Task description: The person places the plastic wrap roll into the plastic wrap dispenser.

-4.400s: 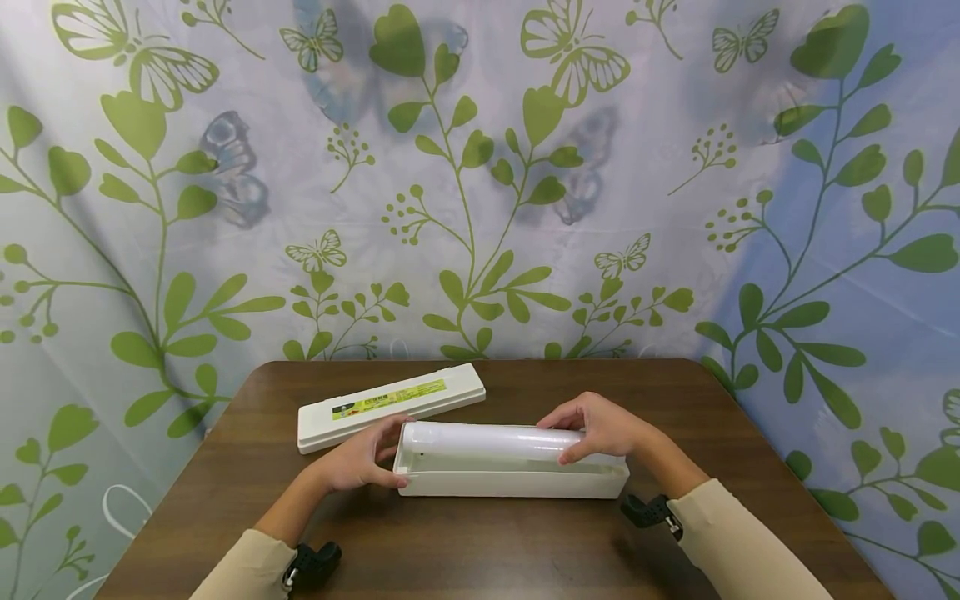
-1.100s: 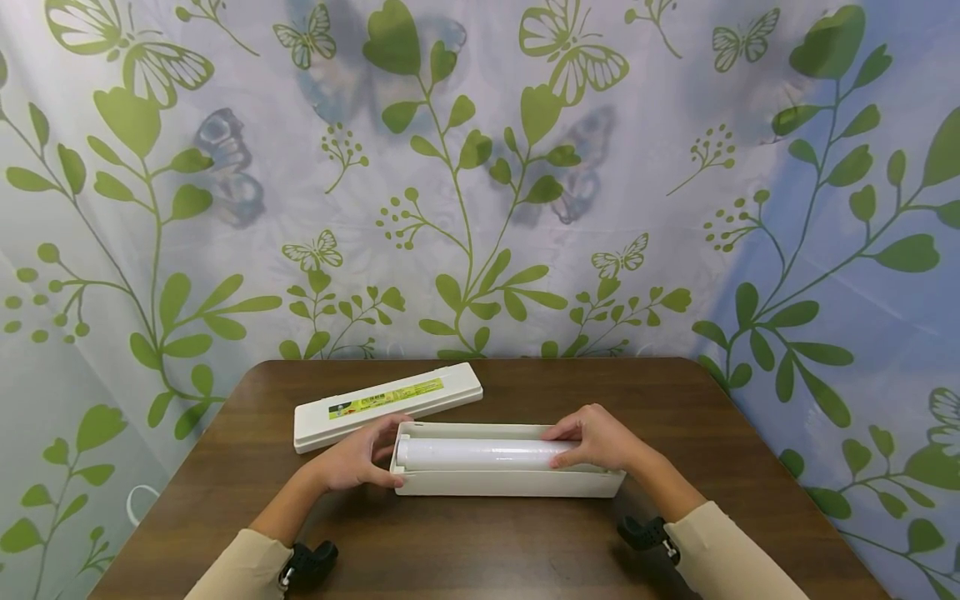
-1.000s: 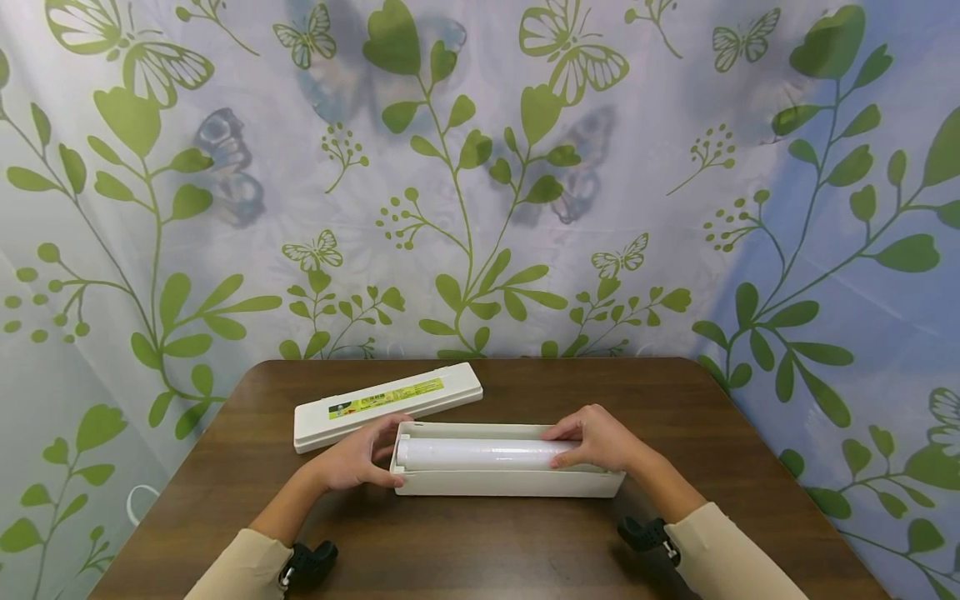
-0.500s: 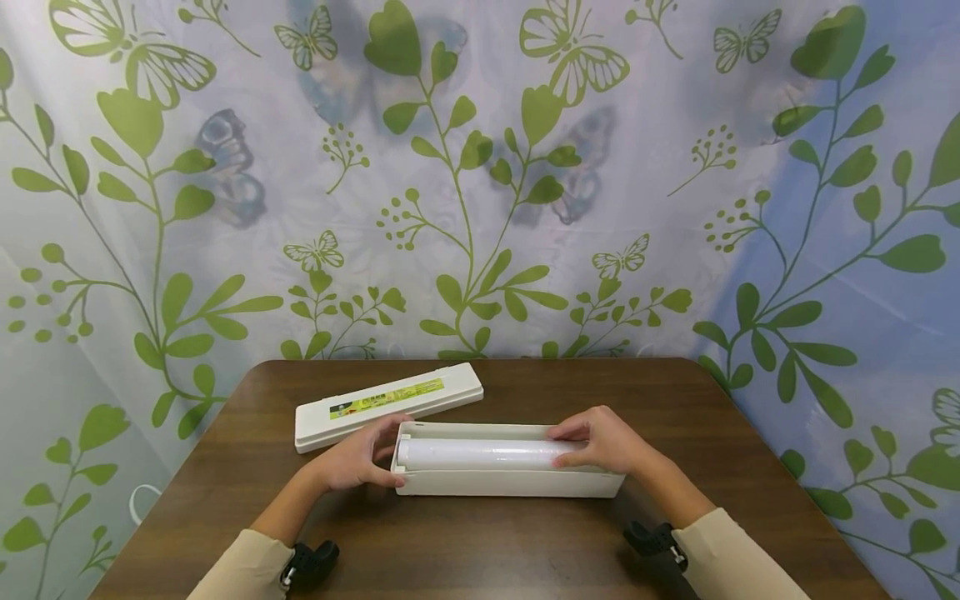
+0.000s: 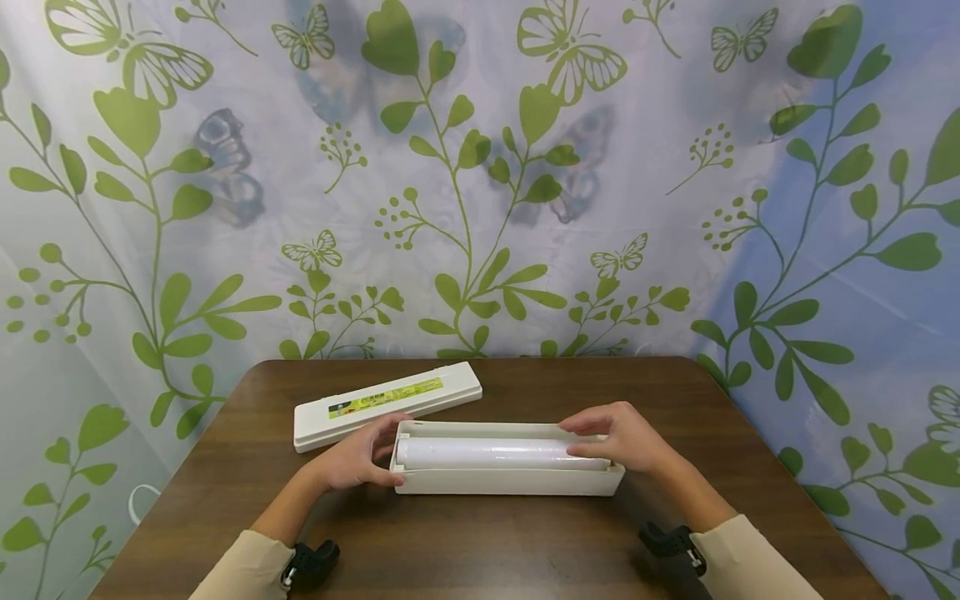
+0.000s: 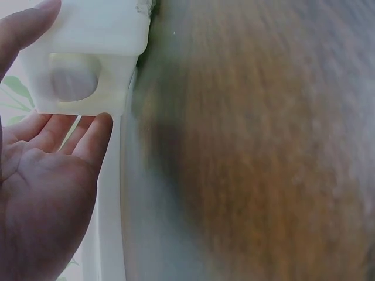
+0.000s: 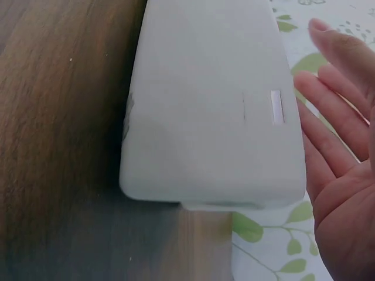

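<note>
A long white plastic box (image 5: 510, 482) without its cover lies on the table, and a glossy white roll that looks like cling film (image 5: 480, 452) rests lengthwise inside it. My left hand (image 5: 356, 458) grips the box's left end, thumb at the front and fingers behind. In the left wrist view the end wall of the box (image 6: 117, 88), with a round opening, sits between thumb and fingers. Over the right end of the roll hovers my right hand (image 5: 626, 437), thumb and fingers spread apart. The right wrist view shows its fingers (image 7: 328, 111) loosely extended beside the box.
Behind the box, to the left, lies the white lid (image 5: 390, 406) with a yellow-green label, slanted on the brown wooden table (image 5: 480, 546). A leaf-patterned curtain (image 5: 480, 183) hangs behind the table's far edge. A white cord (image 5: 138, 504) shows at the left.
The roll, earlier raised toward the rear wall, now sits lower within the box. My right hand has loosened from it and shifted right. My left hand keeps its place.
</note>
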Action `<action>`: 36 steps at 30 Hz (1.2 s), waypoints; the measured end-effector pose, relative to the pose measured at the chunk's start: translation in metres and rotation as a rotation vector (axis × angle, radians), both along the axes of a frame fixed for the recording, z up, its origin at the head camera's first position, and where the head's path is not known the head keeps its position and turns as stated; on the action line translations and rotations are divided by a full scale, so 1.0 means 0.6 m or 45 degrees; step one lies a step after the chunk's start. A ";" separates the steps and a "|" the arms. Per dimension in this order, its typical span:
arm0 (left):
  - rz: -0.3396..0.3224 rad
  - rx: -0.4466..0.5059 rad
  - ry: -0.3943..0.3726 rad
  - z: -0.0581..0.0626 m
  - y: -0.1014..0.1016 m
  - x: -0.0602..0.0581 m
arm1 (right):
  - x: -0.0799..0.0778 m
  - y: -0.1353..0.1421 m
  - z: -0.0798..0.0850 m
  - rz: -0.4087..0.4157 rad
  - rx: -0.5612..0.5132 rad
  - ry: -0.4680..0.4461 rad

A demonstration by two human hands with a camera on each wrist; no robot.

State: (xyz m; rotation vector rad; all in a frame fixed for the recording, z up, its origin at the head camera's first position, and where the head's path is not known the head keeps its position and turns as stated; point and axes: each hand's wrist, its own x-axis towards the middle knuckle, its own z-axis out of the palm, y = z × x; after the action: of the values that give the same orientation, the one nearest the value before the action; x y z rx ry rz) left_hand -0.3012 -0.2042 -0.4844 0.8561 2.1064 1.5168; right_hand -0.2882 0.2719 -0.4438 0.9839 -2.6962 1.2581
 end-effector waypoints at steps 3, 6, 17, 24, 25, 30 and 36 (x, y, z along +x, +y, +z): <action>-0.005 -0.002 0.014 -0.002 0.000 -0.001 | 0.001 0.009 -0.006 -0.018 -0.046 0.026; -0.007 -0.004 0.020 -0.004 -0.001 -0.001 | 0.001 0.018 -0.015 -0.025 -0.121 0.048; -0.013 0.015 -0.008 -0.002 0.001 -0.001 | 0.015 0.047 -0.040 -0.088 -0.345 0.047; -0.016 0.009 -0.013 -0.001 0.001 -0.001 | 0.017 0.075 -0.061 -0.143 -0.430 0.043; -0.014 0.007 -0.014 -0.001 0.001 0.000 | 0.015 0.079 -0.064 -0.137 -0.438 0.042; -0.007 -0.007 -0.012 0.001 -0.002 0.001 | 0.006 0.096 -0.076 -0.098 -0.465 -0.008; -0.010 -0.007 0.008 -0.002 -0.004 -0.001 | 0.002 0.109 -0.085 -0.063 -0.444 -0.116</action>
State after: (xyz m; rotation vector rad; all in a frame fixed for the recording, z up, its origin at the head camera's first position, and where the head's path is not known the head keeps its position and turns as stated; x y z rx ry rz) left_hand -0.3016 -0.2066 -0.4854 0.8674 2.1081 1.5059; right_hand -0.2867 0.3376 -0.4945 0.8284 -2.4198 1.7220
